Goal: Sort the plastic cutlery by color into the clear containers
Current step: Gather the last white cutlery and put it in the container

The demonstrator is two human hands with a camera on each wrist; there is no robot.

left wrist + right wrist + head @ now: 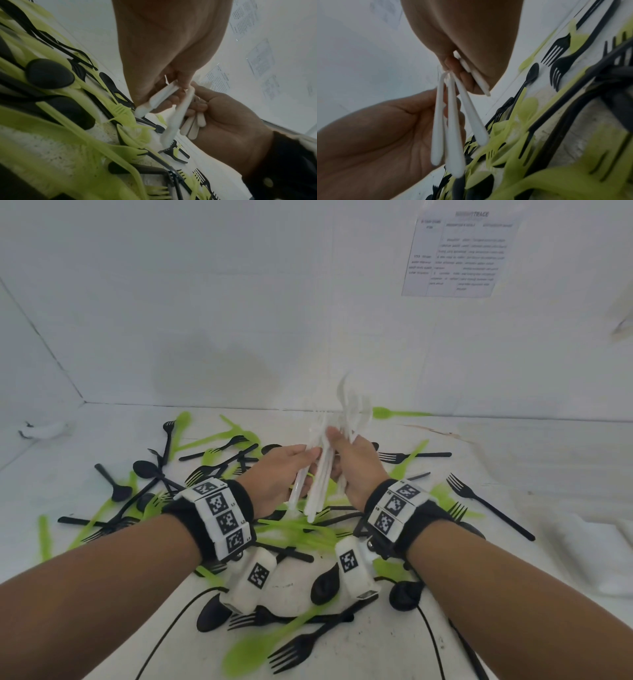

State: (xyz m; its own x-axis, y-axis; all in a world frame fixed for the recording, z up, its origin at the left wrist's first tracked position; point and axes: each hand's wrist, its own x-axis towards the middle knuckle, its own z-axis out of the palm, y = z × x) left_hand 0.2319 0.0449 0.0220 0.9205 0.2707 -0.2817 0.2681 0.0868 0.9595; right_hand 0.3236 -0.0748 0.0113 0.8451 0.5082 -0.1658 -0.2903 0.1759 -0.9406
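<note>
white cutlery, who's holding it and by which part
Both hands hold the white cutlery. The right hand grips the bunch around the middle of the handles; the left hand pinches handles beside it. Handle ends hang down, heads point up.

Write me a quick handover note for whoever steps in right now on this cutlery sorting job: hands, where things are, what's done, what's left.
Right hand: grips a bundle of white cutlery, handles hanging down, heads up.
Left hand: its fingers meet the same bundle from the other side, holding some of the white handles.
Table: green cutlery and black cutlery lie mixed in a loose heap under and around both hands.
Done: white pieces gathered off the heap into the hands.
Left: no clear container shows in any view, so the white bundle is not yet stowed; green and black are unsorted.
</note>
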